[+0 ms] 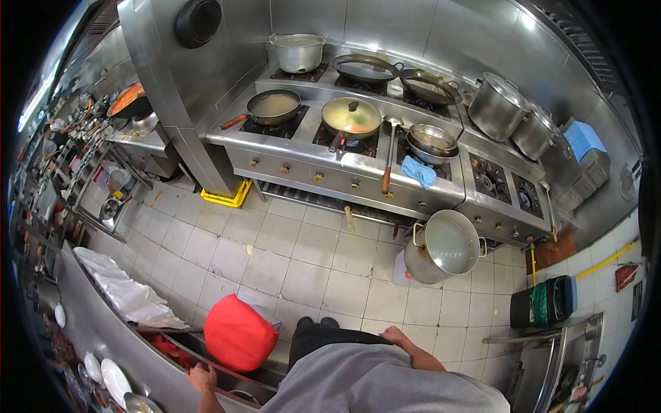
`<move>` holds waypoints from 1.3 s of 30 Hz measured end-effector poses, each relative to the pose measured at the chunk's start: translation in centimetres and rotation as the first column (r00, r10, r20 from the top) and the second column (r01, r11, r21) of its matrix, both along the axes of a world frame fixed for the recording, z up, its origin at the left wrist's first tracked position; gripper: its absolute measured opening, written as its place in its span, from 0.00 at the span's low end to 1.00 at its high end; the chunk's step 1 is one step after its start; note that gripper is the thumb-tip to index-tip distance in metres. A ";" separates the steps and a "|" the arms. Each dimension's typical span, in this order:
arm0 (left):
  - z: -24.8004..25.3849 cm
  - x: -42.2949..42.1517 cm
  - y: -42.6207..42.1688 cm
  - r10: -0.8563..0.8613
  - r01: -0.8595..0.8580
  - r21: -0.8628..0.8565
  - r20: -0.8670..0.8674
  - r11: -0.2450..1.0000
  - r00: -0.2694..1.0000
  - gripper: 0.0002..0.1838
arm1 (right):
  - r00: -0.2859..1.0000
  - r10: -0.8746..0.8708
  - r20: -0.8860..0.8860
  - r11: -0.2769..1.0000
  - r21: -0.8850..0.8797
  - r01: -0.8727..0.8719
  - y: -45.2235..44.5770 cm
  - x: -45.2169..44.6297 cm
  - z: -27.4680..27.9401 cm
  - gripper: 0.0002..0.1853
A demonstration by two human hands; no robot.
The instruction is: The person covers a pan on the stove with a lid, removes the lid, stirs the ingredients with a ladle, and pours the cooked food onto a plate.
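Note:
At the lower left, my left hand [202,378] is on the edge of a steel drawer [231,385], its fingers bent over the rim. The drawer is pulled out, and red items [169,350] lie inside its far part; their kind is hard to make out. A bright red, rounded, cloth-like cover or bag [241,333] stands just beyond the drawer. My right hand [396,335] hangs beside my hip with its fingers curled, and nothing shows in it.
Along the far wall runs a stove [317,162] with several pans and pots. A large pot [446,246] stands low in front of it. White sheeting [127,289] lies on the left counter, near plates [116,382]. A black bin [544,303] is at right. Tiled floor [303,241] lies between.

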State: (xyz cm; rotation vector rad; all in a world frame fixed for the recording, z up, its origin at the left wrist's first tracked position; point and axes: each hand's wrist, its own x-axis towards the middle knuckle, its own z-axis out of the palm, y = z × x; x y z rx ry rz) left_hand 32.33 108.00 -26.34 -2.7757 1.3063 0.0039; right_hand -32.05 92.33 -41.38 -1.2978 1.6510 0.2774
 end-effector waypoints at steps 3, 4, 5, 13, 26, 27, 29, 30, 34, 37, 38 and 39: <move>-0.4 0.3 0.2 -0.007 0.006 -0.007 -0.001 1.000 1.000 0.13 | 0.998 -0.056 -0.001 0.998 -0.010 0.056 0.0 0.4 1.1 0.23; -0.6 0.4 0.3 -0.011 0.011 -0.014 0.008 1.000 1.000 0.13 | 0.998 -0.057 -0.001 0.998 -0.009 0.057 0.2 0.4 1.2 0.23; -0.7 0.5 0.3 -0.011 0.011 -0.013 0.009 1.000 1.000 0.13 | 0.997 -0.082 0.013 0.997 -0.009 0.082 0.3 0.5 1.4 0.24; 0.0 0.0 0.0 0.022 -0.022 0.008 -0.005 1.000 1.000 0.13 | 0.997 -0.047 0.054 0.998 -0.037 0.050 1.0 -0.5 -1.6 0.23; 1.1 -0.6 -0.4 0.037 -0.036 0.041 -0.044 0.999 0.998 0.14 | 0.996 0.021 0.084 0.985 -0.174 -0.006 1.8 -1.0 -3.5 0.24; 1.0 -0.6 -0.3 0.033 -0.032 0.029 -0.041 0.999 0.999 0.14 | 0.996 -0.010 0.086 0.984 -0.177 0.025 1.7 -0.8 -3.0 0.25; 0.8 -0.5 -0.3 0.029 -0.028 0.018 -0.038 0.999 0.999 0.13 | 0.997 -0.041 0.070 0.991 -0.121 0.049 1.4 -0.4 -1.9 0.25; 0.8 -0.4 -0.3 0.028 -0.027 0.023 -0.038 0.999 0.999 0.13 | 0.996 -0.072 0.052 0.995 -0.066 0.075 1.4 -0.4 -1.8 0.25; 0.4 -0.2 -0.2 0.022 -0.021 0.028 -0.027 0.999 0.999 0.12 | 0.998 -0.039 0.057 0.994 -0.100 0.045 1.5 -0.5 -1.9 0.24; 0.7 -0.3 -0.3 0.026 -0.024 0.044 -0.045 0.999 0.999 0.12 | 0.997 0.037 0.061 0.986 -0.162 -0.027 1.8 -0.7 -2.6 0.25; 0.9 -0.3 -0.3 0.025 -0.023 0.045 -0.045 0.999 0.999 0.12 | 0.998 0.015 0.053 0.988 -0.152 -0.007 1.9 -0.8 -2.8 0.25; 1.6 -0.7 -0.6 0.036 -0.033 0.062 -0.058 0.998 0.998 0.12 | 0.999 -0.007 0.045 0.990 -0.142 0.013 2.0 -0.8 -3.0 0.25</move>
